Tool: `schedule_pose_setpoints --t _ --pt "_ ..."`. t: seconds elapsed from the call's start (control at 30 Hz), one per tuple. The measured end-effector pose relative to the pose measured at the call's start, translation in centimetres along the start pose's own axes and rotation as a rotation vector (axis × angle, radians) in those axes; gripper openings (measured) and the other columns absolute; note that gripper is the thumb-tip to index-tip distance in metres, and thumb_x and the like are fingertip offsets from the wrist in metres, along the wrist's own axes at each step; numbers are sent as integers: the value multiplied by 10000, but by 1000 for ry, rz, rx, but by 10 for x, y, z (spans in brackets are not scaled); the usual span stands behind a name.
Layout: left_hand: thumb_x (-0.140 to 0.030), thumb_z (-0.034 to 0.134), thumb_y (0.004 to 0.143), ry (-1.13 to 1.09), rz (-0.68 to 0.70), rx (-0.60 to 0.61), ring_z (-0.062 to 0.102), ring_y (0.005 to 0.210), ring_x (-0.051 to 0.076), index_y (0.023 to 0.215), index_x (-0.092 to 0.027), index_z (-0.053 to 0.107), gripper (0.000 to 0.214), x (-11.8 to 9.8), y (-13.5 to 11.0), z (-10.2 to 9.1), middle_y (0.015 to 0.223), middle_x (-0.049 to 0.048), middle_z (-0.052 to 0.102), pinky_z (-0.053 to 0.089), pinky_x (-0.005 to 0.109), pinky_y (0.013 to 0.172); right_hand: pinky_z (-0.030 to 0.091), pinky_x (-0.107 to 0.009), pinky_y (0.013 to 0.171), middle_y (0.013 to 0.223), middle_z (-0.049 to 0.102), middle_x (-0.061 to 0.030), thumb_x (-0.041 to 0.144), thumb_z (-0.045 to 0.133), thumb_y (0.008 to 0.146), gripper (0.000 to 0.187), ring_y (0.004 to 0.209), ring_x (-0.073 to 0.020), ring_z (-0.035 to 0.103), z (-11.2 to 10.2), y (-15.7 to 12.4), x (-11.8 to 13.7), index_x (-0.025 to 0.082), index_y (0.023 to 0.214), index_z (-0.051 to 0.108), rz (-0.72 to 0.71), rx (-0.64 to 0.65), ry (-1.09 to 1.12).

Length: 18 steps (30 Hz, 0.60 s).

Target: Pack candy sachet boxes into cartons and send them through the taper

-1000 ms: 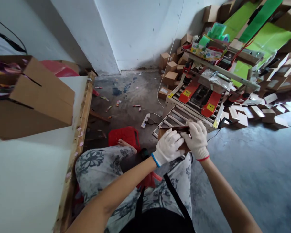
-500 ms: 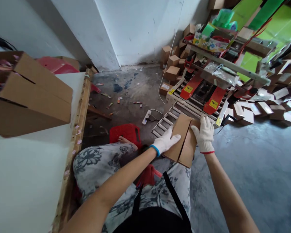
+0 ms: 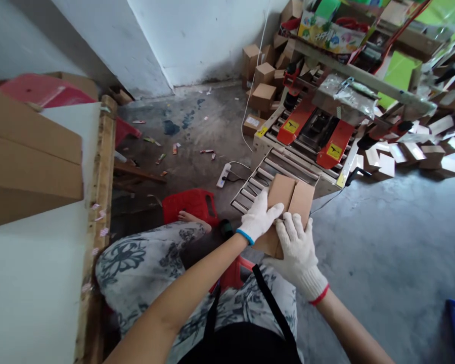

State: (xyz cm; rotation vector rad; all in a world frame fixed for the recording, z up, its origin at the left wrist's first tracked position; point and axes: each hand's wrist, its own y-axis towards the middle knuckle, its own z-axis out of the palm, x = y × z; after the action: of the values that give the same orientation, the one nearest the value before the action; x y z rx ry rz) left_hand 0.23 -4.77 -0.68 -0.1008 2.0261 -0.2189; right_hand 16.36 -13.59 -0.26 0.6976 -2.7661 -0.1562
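A small brown cardboard box rests at the near end of the roller conveyor, its top flaps folded down with a seam between them. My left hand, in a white knit glove with a blue cuff, grips the box's left side, thumb lying over the top. On the near part of the box lies my right hand, gloved in white with a red cuff. Its fingers stretch over the flaps and its palm is at the near edge. The box's underside is hidden.
Beyond the rollers stands a carton taping machine with red side plates. Stacked small boxes line the wall. A power strip and a red stool are on the floor. To the left, a large carton sits on a white table.
My right hand has moved from the far right edge of the box to its near part, pressing over the flaps. The left hand keeps its hold. The view has shifted slightly right.
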Motion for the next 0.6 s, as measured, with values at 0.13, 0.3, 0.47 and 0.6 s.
schedule_pose_setpoints --t 0.13,0.3,0.47,0.6 --pt "-505 604 922 -248 -76 -75 474 1405 282 1510 -202 457 677 5 7 0 1541 97 492 334 379 1208 123 -744 1145 1554 399 -219 651 675 790 884 1424 -463 300 -6 22 -23 126 1466 454 -10 2 -23" --pt "-432 703 870 -444 -256 -220 521 1372 274 1367 -220 615 547 35 -11 -7 1436 86 602 362 364 1201 141 -701 1153 1564 371 -221 626 684 795 925 1443 -433 266 -11 98 -96 121 1507 378 -29 -59 -91" --pt "-456 752 827 -613 -380 -189 653 1217 279 1326 -232 631 560 88 -50 -27 1413 119 616 489 408 1103 260 -629 1115 1582 330 -233 598 646 838 901 1427 -412 289 -25 207 -183 127 1534 323 207 -131 -158" --pt "-523 747 815 -573 -424 -203 687 1157 283 1283 -257 662 545 123 -85 -54 1353 118 660 502 430 1083 242 -631 1135 1563 366 -234 470 665 847 808 1430 -405 304 -30 239 -169 107 1507 370 360 -264 -114"
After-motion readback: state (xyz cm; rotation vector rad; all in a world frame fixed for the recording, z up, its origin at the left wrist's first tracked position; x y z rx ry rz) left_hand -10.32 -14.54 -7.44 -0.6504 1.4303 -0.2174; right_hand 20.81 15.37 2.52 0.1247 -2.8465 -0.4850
